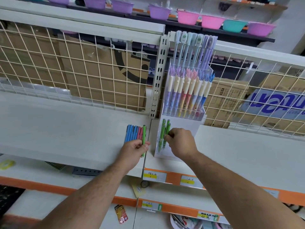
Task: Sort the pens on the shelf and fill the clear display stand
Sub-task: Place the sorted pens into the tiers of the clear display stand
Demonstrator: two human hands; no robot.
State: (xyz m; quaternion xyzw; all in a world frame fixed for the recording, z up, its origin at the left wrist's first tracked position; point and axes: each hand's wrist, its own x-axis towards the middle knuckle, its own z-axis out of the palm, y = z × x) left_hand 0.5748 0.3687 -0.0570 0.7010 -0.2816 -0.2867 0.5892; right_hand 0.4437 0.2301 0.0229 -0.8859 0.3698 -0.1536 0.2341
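Note:
A clear display stand (189, 123) sits on the white shelf (66, 126), its upper tiers full of pastel pens. Several green pens (163, 129) stand in its lowest front slot. My right hand (179, 142) pinches one green pen (168, 128) at that slot. My left hand (133, 151) grips another green pen (144, 134), held upright just left of the stand. A row of blue and pink pens (133, 132) lies flat on the shelf beside my left hand.
A wire grid (82, 66) backs the shelf, with cardboard boxes (107, 76) behind it. A slotted metal upright (158, 76) stands left of the stand. Orange price strips (173, 177) edge the shelf. Coloured plastic bowls (188, 17) line the higher shelves.

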